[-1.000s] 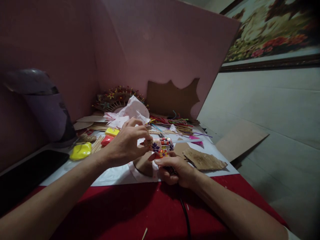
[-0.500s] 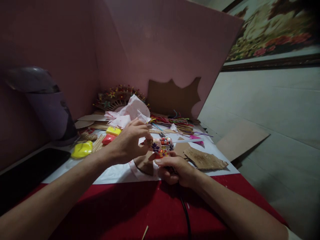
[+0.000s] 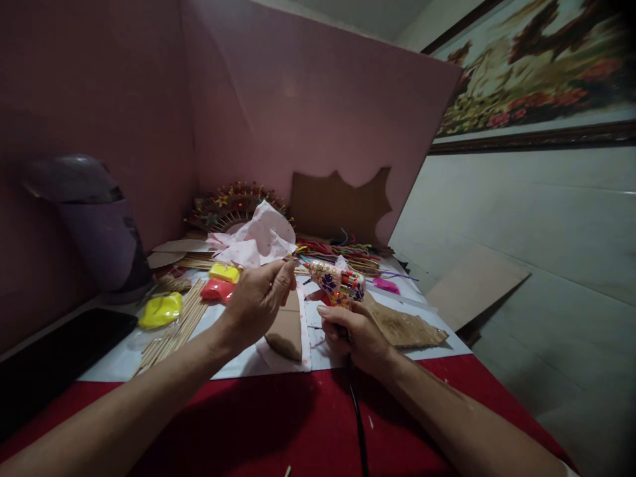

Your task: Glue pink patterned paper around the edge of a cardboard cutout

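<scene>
A flower-patterned glue gun (image 3: 338, 281) is gripped by my right hand (image 3: 355, 331), its tip pointing left and its black cord running down over the red cloth. Just left of the tip, my left hand (image 3: 261, 295) is closed with its fingertips pinched together; whatever they hold, if anything, is too small to make out. Below and between the hands, a brown cardboard piece (image 3: 288, 324) lies on pink-white paper. A rough brown cardboard piece (image 3: 405, 321) rests right of my right hand.
At left are a black flat object (image 3: 64, 361), a purple container (image 3: 106, 232), thin sticks (image 3: 173, 328) and yellow and red packets (image 3: 161, 310). Behind lie crumpled paper (image 3: 256, 235), coloured pipe cleaners and a pin-studded fan shape. Jagged cardboard (image 3: 338, 205) leans on the pink panel.
My left hand has moved away from the glue gun's tip, down and left, and its fingers have closed up. The gun has shifted right, its tip tilted up. The camera view has tilted upward slightly.
</scene>
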`<action>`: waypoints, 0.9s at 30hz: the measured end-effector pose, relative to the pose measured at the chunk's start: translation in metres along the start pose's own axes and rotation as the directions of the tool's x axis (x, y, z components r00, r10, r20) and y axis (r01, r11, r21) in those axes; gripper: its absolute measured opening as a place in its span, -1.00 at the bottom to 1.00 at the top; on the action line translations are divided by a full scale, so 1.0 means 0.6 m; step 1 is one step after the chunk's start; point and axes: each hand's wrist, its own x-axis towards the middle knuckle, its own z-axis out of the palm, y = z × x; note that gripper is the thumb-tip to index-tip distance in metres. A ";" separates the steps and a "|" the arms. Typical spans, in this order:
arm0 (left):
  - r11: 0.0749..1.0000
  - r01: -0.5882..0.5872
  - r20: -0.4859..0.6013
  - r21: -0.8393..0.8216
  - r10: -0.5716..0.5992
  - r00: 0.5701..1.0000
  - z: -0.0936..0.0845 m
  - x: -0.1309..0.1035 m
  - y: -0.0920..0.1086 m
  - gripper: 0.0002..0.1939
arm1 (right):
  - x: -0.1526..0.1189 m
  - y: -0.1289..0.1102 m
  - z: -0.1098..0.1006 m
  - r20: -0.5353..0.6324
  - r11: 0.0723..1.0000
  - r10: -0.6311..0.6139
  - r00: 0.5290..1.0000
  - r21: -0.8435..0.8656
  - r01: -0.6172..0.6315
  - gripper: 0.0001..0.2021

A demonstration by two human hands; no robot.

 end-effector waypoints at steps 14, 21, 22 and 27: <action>0.877 -0.187 -0.075 0.442 0.244 0.967 0.020 -0.016 -0.005 -0.83 | -0.010 -0.004 0.001 0.077 0.868 -0.120 0.990 -0.475 0.142 -0.55; 0.750 -0.214 -0.002 0.626 0.277 0.961 0.019 -0.016 0.001 -0.79 | -0.008 0.002 0.007 0.043 0.874 -0.157 0.987 -0.460 0.159 -0.66; 0.740 -0.214 0.004 0.637 0.275 0.962 0.018 -0.016 0.003 -0.82 | -0.007 0.004 0.007 0.050 0.872 -0.164 0.985 -0.460 0.168 -0.64; 0.710 -0.226 0.034 0.667 0.274 0.961 0.010 -0.017 0.012 -0.86 | -0.007 0.011 0.004 0.077 0.862 -0.172 0.982 -0.470 0.188 -0.66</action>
